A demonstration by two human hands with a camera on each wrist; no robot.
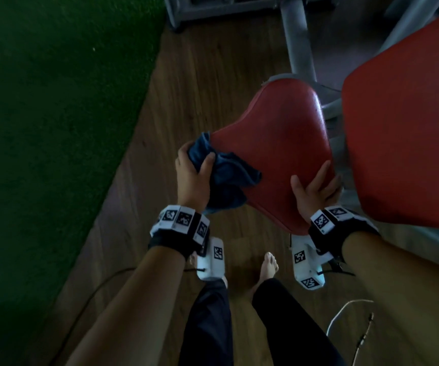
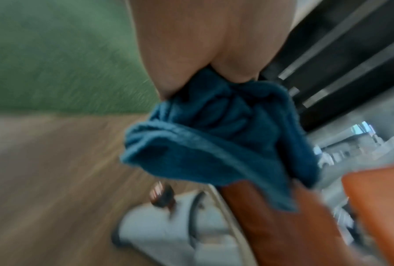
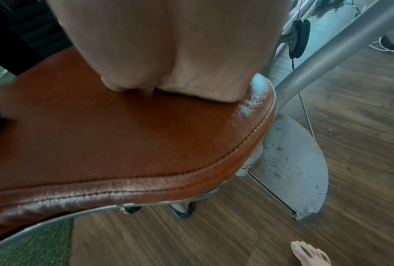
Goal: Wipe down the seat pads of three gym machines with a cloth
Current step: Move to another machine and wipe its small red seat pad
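A red seat pad (image 1: 273,133) stands in front of me on a grey machine frame. My left hand (image 1: 196,165) grips a bunched blue cloth (image 1: 226,173) against the pad's near left edge, and part of the cloth hangs below the edge. The blurred left wrist view shows the cloth (image 2: 202,144) draped over the pad's rim (image 2: 271,216) under my left hand (image 2: 202,45). My right hand (image 1: 316,186) lies on the pad's near right corner with thumb and forefinger spread. In the right wrist view its palm (image 3: 168,45) presses the brown-red pad (image 3: 123,135).
A larger red back pad (image 1: 403,128) rises at the right. Grey frame tubes (image 1: 297,35) and a metal base plate (image 3: 293,171) sit behind and below the seat. Green turf (image 1: 41,101) borders the wood floor at the left. Cables (image 1: 345,310) trail near my bare foot (image 1: 268,268).
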